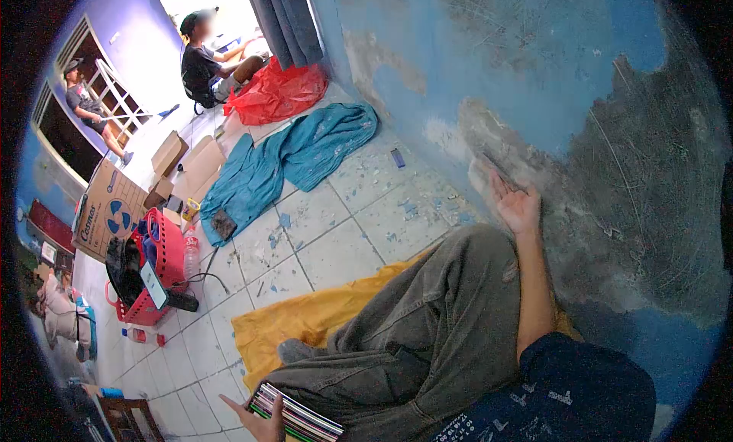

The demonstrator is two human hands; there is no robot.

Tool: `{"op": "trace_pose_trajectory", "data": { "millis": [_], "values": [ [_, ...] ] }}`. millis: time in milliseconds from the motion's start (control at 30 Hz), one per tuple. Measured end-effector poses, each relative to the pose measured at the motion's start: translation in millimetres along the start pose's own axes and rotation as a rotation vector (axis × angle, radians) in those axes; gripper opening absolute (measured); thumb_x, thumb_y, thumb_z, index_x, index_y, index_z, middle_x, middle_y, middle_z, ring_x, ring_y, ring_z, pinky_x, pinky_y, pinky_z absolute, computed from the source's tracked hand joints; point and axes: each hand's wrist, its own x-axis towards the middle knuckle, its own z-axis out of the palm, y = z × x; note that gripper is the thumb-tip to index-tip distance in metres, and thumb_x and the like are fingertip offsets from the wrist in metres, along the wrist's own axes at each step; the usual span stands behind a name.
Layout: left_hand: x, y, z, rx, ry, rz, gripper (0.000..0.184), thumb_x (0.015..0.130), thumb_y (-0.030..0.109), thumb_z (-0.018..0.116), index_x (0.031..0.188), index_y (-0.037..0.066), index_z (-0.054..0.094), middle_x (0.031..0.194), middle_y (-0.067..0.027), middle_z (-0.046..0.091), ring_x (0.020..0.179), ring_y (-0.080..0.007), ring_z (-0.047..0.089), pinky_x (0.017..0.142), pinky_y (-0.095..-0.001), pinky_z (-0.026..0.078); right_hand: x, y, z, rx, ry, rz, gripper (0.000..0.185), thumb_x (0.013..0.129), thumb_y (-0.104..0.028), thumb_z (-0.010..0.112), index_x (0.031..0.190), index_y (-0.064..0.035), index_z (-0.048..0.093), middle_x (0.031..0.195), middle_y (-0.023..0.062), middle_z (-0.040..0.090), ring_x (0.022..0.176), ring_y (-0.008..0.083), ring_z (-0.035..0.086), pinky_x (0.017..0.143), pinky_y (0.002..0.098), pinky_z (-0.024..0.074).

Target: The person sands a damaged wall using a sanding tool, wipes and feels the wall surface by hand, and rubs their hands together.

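My right hand point(516, 205) is raised against the wall point(527, 83), palm turned up. Its fingers are apart and slightly bent, their tips at a pale patch of bare plaster; I make out no tool in it. Low in the view, my left hand point(263, 423) grips a stack of thin booklets or sheets point(305, 419) with edges in several colours. The thumb lies over the stack and the index finger points outward. My crossed legs in grey trousers point(427, 312) rest on a yellow cloth point(305, 316).
Paint flakes litter the tiled floor point(321, 228). A teal cloth point(305, 148), a red plastic bag point(279, 90) and a small blue object point(398, 158) lie along the wall. Leftward stand a pink basket point(172, 251) and a cardboard box point(111, 205). Two people point(206, 60) are farther back.
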Motion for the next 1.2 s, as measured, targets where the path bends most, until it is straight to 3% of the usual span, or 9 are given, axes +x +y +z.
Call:
{"op": "trace_pose_trajectory", "data": {
  "millis": [67,167,267,367,500,733,900,1000,1200],
  "values": [
    [-1.7,7.5,-5.2,0.020,0.058,0.037,0.103,0.068,0.030,0.068,0.131,-0.004,-0.007,0.116,-0.0279,0.039,0.104,-0.0302,0.044,0.091,-0.0336,0.034,-1.0,0.6,0.5,-0.052,-0.011,-0.015,0.041,0.081,-0.022,0.043,0.111,0.0051,0.036,0.123,0.0196,0.035,0.117,0.0335,0.033,0.093,0.0506,0.0327],
    [-3.3,16.9,-22.6,-0.355,0.095,-0.124,0.077,0.077,0.022,0.058,0.133,-0.001,0.010,0.114,-0.0239,0.044,0.103,-0.0297,0.046,0.090,-0.0349,0.034,-0.9,-1.2,-0.4,-0.044,0.018,0.001,0.041,0.075,-0.011,0.048,0.112,0.0041,0.038,0.122,0.0185,0.037,0.115,0.0327,0.035,0.093,0.0488,0.0335],
    [4.3,30.1,-42.8,0.209,0.080,0.385,0.051,0.071,0.008,0.052,0.119,0.000,0.039,0.112,-0.0195,0.048,0.102,-0.0318,0.047,0.086,-0.0384,0.036,-1.5,-1.5,0.5,-0.107,0.006,-0.005,0.043,0.070,-0.005,0.050,0.111,0.0038,0.041,0.118,0.0175,0.041,0.113,0.0316,0.037,0.094,0.0469,0.0338],
    [-0.7,58.2,-50.8,0.512,-0.163,0.430,0.061,0.065,0.004,0.053,0.123,0.006,0.036,0.115,-0.0149,0.047,0.107,-0.0305,0.044,0.091,-0.0438,0.031,-1.3,-0.1,1.8,-0.103,-0.001,-0.008,0.042,0.070,-0.006,0.050,0.110,0.0031,0.042,0.115,0.0169,0.044,0.112,0.0313,0.039,0.094,0.0462,0.0335],
    [-3.7,51.1,-41.1,0.688,-0.241,0.482,0.070,0.064,0.004,0.055,0.127,0.019,0.030,0.132,-0.0011,0.032,0.124,-0.0218,0.027,0.099,-0.0531,0.013,-1.8,-0.3,1.8,-0.080,0.080,-0.025,0.041,0.070,-0.006,0.050,0.109,0.0026,0.043,0.113,0.0153,0.046,0.109,0.0312,0.041,0.095,0.0463,0.0333],
    [0.2,57.9,-44.8,0.906,-0.351,0.737,0.065,0.065,0.002,0.053,0.124,0.022,0.036,0.134,0.0001,0.030,0.125,-0.0193,0.025,0.099,-0.0539,0.011,0.4,0.8,0.1,-0.111,0.017,-0.021,0.040,0.071,-0.007,0.050,0.110,0.0006,0.043,0.115,0.0135,0.044,0.113,0.0320,0.039,0.096,0.0466,0.0325],
    [6.7,43.9,-44.4,0.869,-0.338,0.790,0.064,0.063,0.010,0.059,0.122,0.021,0.037,0.129,-0.0007,0.036,0.122,-0.0193,0.030,0.098,-0.0529,0.017,-2.4,0.4,1.0,-0.099,0.005,-0.017,0.039,0.072,-0.007,0.049,0.109,0.0013,0.044,0.117,0.0143,0.044,0.115,0.0325,0.038,0.096,0.0461,0.0325],
    [4.1,42.3,-48.4,0.915,-0.342,0.671,0.085,0.049,0.030,0.074,0.123,0.020,0.035,0.120,-0.0042,0.043,0.111,-0.0213,0.039,0.095,-0.0491,0.024,-2.4,0.7,0.9,-0.086,0.011,-0.008,0.039,0.072,-0.007,0.049,0.109,0.0026,0.044,0.116,0.0149,0.046,0.114,0.0323,0.039,0.096,0.0458,0.0329],
    [-15.5,21.5,-55.3,0.837,-0.288,0.445,0.090,0.043,0.039,0.078,0.120,0.015,0.038,0.113,-0.0103,0.046,0.104,-0.0282,0.043,0.086,-0.0454,0.033,-4.0,1.4,2.0,-0.111,-0.009,0.007,0.038,0.072,-0.008,0.051,0.108,0.0035,0.045,0.113,0.0152,0.048,0.112,0.0319,0.041,0.095,0.0459,0.0331]
  ]
}}
